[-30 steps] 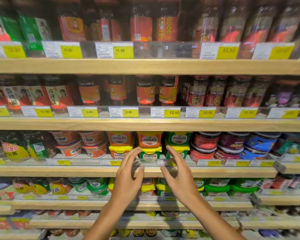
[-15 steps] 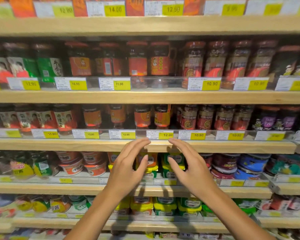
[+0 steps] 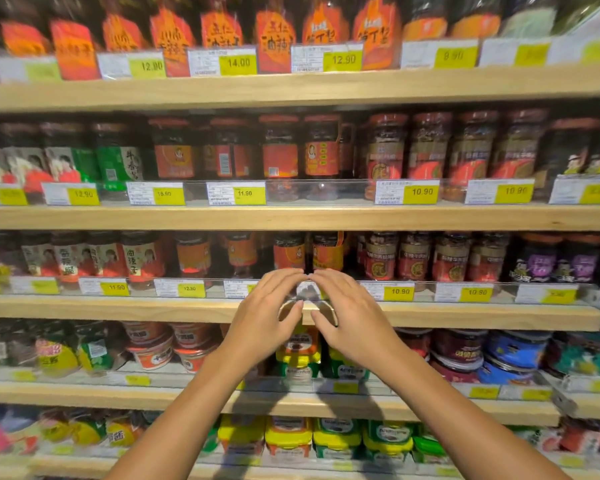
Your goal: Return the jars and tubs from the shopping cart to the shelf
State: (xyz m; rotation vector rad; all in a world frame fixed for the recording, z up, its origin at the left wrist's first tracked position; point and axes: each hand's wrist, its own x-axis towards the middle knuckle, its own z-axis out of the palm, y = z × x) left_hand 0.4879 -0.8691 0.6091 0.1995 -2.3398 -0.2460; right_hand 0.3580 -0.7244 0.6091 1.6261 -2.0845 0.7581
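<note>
Both bare hands, left hand (image 3: 262,320) and right hand (image 3: 352,323), are hovering with fingers spread, holding nothing, before the pale wooden shelf edge (image 3: 465,315). Beyond, red-labelled glass jars (image 3: 290,252) are standing shelved. No cart is showing; remaining work cannot be judged.
</note>
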